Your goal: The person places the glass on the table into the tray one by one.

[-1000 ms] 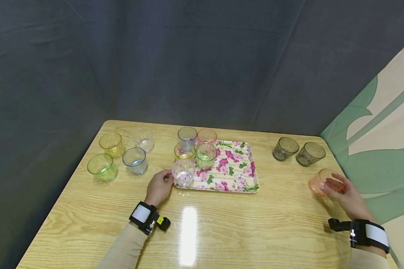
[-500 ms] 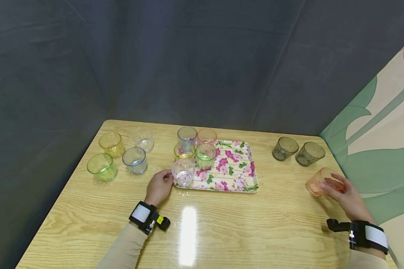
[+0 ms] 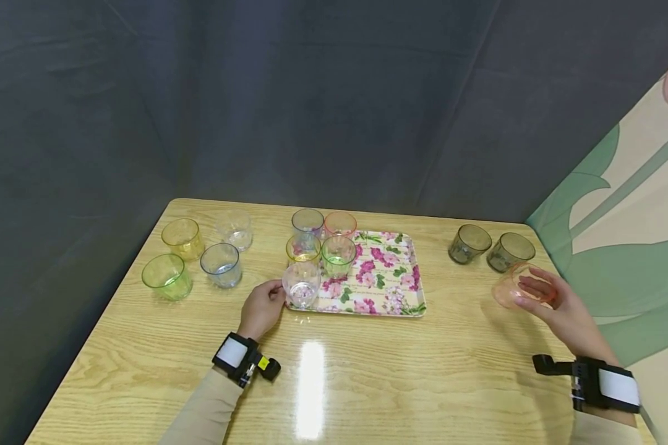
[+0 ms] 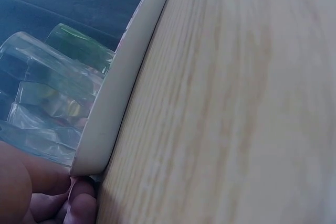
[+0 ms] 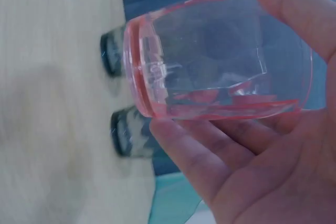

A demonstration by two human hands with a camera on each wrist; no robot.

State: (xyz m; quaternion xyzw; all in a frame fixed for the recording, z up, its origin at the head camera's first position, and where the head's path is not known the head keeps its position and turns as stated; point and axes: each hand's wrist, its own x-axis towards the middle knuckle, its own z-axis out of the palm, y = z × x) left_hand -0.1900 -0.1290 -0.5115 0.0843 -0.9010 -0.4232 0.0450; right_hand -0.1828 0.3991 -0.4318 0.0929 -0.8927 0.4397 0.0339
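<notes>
My right hand (image 3: 568, 309) grips a clear pink-orange glass (image 5: 220, 61), thumb on one side and fingers on the other. The glass is tilted and raised off the table, its shadow below it. At the near left corner of the flowered tray (image 3: 412, 312), my left hand (image 3: 261, 309) pinches the rim (image 4: 97, 145) between thumb and fingers. Right beside these fingers a colourless glass (image 3: 302, 285) stands on the tray. Behind it are a green glass (image 3: 338, 258), a yellow glass (image 3: 303, 250), a purple-blue glass (image 3: 308, 222) and a pink-red glass (image 3: 341, 224).
Two grey-brown glasses (image 3: 469, 244) stand at the back right, just beyond the raised glass. On the left are a yellow glass (image 3: 184, 240), a green glass (image 3: 168, 278), a blue glass (image 3: 222, 266) and a colourless glass (image 3: 235, 230). A dark curtain (image 3: 334, 111) hangs behind the table.
My right hand has lifted the pink-orange glass off the table and carried it slightly left and away from me. The left hand stays at the tray's corner.
</notes>
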